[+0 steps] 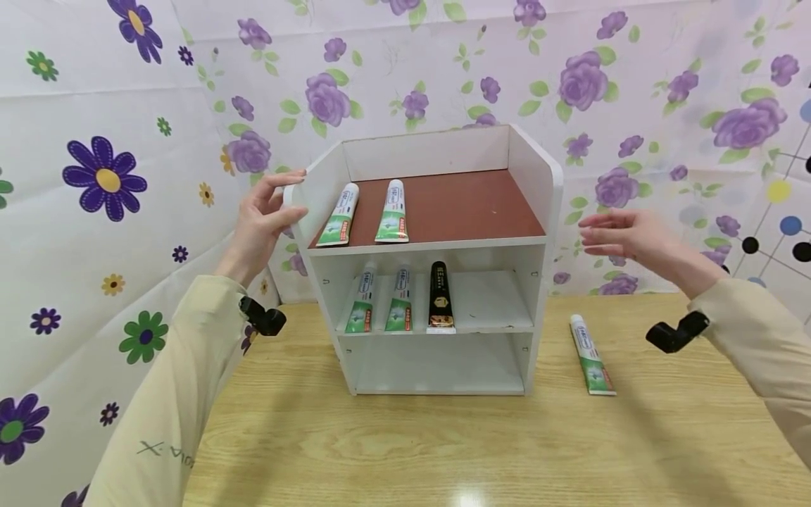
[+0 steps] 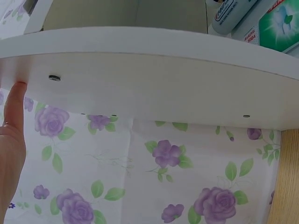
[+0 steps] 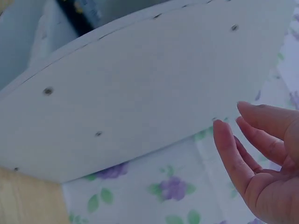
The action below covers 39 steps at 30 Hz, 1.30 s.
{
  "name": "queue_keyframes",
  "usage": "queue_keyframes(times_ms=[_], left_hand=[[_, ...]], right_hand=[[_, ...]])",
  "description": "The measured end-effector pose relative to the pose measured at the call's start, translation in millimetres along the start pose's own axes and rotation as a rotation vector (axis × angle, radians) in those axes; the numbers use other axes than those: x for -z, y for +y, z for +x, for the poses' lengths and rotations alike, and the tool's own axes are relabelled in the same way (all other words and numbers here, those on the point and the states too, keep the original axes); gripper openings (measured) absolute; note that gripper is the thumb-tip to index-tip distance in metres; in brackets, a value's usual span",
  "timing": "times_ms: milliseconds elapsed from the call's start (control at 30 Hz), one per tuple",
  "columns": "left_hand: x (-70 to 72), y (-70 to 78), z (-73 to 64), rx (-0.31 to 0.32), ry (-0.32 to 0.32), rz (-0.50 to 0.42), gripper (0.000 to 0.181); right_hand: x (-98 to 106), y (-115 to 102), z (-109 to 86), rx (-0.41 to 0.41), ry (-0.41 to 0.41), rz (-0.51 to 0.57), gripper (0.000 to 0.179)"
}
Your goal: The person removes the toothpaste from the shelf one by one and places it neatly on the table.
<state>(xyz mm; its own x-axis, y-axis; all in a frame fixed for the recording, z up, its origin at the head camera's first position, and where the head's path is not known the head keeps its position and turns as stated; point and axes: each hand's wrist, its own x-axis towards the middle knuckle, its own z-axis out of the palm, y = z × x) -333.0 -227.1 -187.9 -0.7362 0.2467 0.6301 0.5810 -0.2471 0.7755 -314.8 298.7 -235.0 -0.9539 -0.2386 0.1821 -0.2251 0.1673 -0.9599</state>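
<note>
A small white shelf unit with a brown top board stands on the table. Two green-and-white toothpaste tubes lie side by side on its top. The middle shelf bears two more green-and-white toothpaste tubes and a black toothpaste tube. My left hand is at the upper left side panel, its fingers extended; in the left wrist view a fingertip touches the panel's outer face. To the right of the unit my right hand hovers with nothing in it, fingers slightly bent and apart from the panel.
Another green-and-white toothpaste tube lies on the wooden table, right of the unit. Behind hangs a sheet with purple flowers, and a flowered sheet hangs at the left. The unit's bottom compartment faces forward.
</note>
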Motion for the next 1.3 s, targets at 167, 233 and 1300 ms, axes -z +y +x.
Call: queue_keyframes(times_ms=[167, 233, 1300], left_hand=[[-0.7, -0.7, 0.7, -0.007, 0.0, 0.014, 0.036], [-0.5, -0.8, 0.7, -0.01, 0.0, 0.013, 0.036], [1.0, -2.8, 0.5, -0.017, -0.002, 0.009, 0.035]], right_hand=[[1, -38, 6.0, 0.093, -0.012, 0.183, 0.018], [0, -53, 8.8, 0.12, -0.014, 0.258, 0.018], [-109, -155, 41.5, 0.211, -0.043, -0.082, 0.031]])
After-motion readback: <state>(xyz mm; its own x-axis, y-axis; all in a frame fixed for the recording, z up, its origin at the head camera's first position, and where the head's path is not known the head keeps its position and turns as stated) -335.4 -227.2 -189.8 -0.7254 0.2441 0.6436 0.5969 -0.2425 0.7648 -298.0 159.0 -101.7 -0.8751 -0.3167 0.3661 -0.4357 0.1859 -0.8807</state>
